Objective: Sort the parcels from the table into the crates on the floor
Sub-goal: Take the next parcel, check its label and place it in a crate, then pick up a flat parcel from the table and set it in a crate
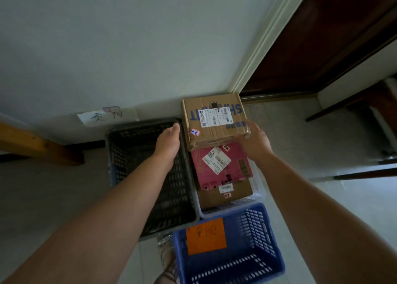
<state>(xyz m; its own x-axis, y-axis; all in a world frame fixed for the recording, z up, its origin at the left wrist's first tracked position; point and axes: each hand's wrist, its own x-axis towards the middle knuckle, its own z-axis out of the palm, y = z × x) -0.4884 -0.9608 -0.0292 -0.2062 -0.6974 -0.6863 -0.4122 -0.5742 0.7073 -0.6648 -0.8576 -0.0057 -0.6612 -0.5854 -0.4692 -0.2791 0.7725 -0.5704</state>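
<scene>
A brown cardboard parcel (213,120) with blue print and a white label lies at the far end of a pale crate (256,194), on top of a pink parcel (221,165) and another brown parcel (223,197). My right hand (254,142) touches the top parcel's near right corner, fingers spread. My left hand (168,140) hovers flat over the black crate (150,176), just left of the parcel, holding nothing. A blue crate (232,245) with an orange note (206,236) stands nearest me.
A white paper label (107,116) with handwriting is stuck low on the wall behind the black crate. A wooden beam (38,146) juts in at left. A dark door (335,38) and dark furniture legs (352,103) stand at right. A sandalled foot (167,262) is near the blue crate.
</scene>
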